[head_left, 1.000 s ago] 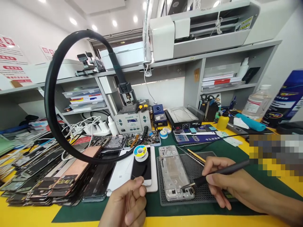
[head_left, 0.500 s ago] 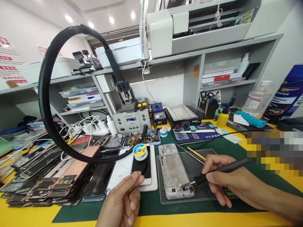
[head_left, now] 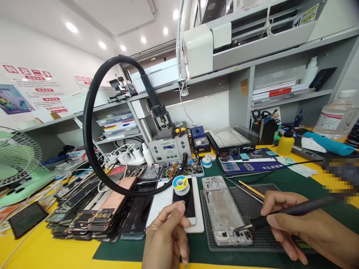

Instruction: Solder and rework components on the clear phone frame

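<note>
A black soldering iron (head_left: 280, 216) lies in my right hand (head_left: 294, 224), gripped like a pen. Its metal tip meets or hovers just over the lower end of a bare silver phone frame (head_left: 224, 211); contact is hard to tell. The frame lies lengthwise on a grey perforated mat (head_left: 266, 209). My left hand (head_left: 168, 235) is raised to the left of the frame, thumb and forefinger pinched and the other fingers curled. Whatever is in that pinch is too small to make out. Behind it, a spool of solder wire (head_left: 180, 184) sits on a white phone (head_left: 193, 205).
Stacked phone parts (head_left: 106, 213) crowd the left, near a green fan (head_left: 25, 175). A black hose (head_left: 86, 138) loops from the hot-air station (head_left: 168, 149). Tweezers (head_left: 246, 192) lie beyond the frame. A yellow bottle (head_left: 286, 144) stands at the back right.
The view has swung left, so the bench appears shifted right and the fan has come into sight. Both hands keep nearly the same pose, and the iron's tip stays at the frame's lower end.
</note>
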### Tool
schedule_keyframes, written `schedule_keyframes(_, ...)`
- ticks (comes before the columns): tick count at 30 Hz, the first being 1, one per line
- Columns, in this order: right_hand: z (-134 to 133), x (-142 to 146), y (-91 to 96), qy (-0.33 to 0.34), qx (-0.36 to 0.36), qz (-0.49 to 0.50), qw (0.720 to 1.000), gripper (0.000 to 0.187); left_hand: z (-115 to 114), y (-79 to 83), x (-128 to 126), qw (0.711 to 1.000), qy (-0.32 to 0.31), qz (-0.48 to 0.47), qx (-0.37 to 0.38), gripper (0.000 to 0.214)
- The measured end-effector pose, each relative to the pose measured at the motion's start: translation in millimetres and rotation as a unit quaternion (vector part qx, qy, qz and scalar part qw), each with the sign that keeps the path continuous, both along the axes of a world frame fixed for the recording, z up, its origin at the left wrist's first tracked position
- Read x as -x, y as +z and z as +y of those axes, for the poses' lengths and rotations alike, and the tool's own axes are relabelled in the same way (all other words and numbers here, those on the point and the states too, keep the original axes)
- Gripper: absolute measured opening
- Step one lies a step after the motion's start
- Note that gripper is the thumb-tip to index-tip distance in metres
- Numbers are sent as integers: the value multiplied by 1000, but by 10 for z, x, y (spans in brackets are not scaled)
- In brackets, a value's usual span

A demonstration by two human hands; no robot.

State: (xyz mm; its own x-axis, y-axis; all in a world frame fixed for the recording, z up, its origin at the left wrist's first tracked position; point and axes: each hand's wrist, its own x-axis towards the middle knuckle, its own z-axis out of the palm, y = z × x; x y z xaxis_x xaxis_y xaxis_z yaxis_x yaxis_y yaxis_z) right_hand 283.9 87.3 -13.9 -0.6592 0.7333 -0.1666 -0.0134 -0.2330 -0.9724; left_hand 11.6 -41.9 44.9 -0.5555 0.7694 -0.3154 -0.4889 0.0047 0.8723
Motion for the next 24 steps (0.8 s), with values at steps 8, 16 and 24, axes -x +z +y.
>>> schedule_keyframes(8, -102, 90, 132, -37, 2, 12, 999, 33, 21, 14, -37, 999, -16, 32, 3, 42)
schedule_keyframes(16, -90, 93, 240, -16, 19, 13, 1000, 39, 94, -23, -123, 995, -59, 82, 0, 48)
schedule_keyframes(24, -132, 272, 477, -113, -46, 44, 992, 44, 160, -209, -460, 996, -35, 84, -14, 52)
